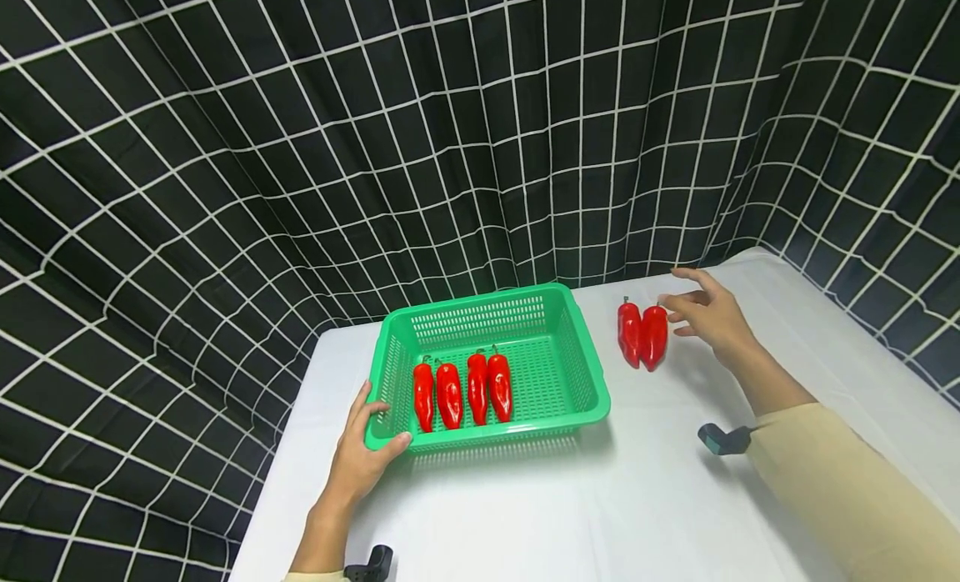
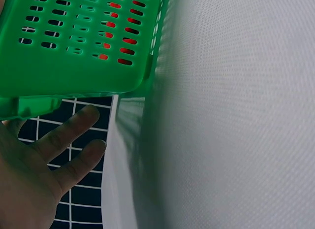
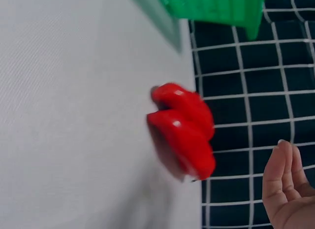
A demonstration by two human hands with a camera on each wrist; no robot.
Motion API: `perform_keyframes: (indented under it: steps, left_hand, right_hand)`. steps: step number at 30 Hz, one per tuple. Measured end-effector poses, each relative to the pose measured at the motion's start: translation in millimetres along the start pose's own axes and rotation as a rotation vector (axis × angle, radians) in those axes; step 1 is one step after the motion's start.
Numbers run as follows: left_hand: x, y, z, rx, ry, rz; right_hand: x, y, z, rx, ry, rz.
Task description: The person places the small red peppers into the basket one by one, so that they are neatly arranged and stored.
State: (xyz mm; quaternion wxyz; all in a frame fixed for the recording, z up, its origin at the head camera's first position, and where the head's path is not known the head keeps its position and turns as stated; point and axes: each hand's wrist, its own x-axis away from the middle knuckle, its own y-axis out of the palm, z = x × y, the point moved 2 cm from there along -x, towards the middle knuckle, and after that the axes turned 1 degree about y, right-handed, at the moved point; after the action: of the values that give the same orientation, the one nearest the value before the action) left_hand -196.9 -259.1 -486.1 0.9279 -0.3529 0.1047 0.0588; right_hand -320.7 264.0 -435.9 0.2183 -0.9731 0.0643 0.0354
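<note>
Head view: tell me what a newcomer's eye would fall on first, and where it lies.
Most likely the bright green basket on the white cloth, with four glossy red peppers inside and the left hand at its near left corner. Next, the pair of red peppers side by side to the basket's right, with the right hand just right of them. Behind everything, the black fabric with its white grid fills the background.
</note>
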Motion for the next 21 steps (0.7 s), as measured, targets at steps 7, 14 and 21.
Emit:
perform_keyframes:
  steps: [7,14,21]
  left_hand:
    - [0.3,0.0,0.1,0.012,0.0,0.008]
    - [0.6,0.2,-0.1,0.016,0.002,0.012]
    - [0.6,-0.4,0.3,0.01,-0.002,0.005]
  right_hand:
    - [-10.3,4,23,0.028,0.091,-0.033]
    - [-25.5,8,52,0.022,0.177,-0.051]
    - [-33.7,11,72,0.016,0.239,-0.06]
